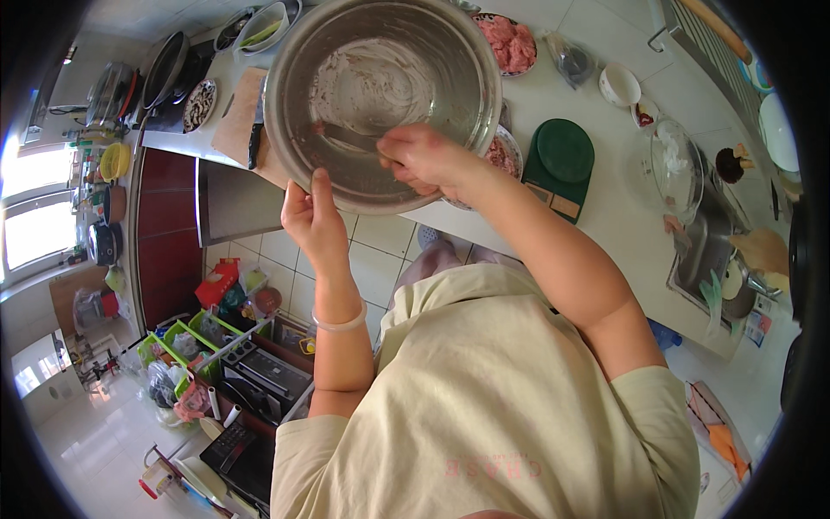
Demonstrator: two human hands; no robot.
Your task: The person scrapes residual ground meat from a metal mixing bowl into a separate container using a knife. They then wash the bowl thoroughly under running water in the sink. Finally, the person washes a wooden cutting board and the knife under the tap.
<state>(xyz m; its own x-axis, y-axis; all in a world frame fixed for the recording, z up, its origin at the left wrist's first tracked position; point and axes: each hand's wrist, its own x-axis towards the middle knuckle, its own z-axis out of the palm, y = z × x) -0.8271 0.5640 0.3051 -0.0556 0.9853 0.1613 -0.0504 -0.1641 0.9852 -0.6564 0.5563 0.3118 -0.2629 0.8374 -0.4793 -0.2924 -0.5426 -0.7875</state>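
A large stainless-steel basin [463,97] is lifted and tilted towards me over the counter's front edge, its inside smeared with whitish residue. My left hand [316,211] grips its near rim, thumb on the inside. Inside the basin my right hand [421,159] holds a flat utensil [350,137], perhaps a spatula or spoon; a bit of pink meat clings near its tip. Partly hidden behind the basin and my right forearm, a bowl [515,146] holds minced meat [499,157].
A green kitchen scale [564,152] stands right of the basin. Further back sits a plate of pink minced meat [509,42]. A black-handled knife [255,146] lies on the cutting board [237,123] at left. The sink [703,237] is far right.
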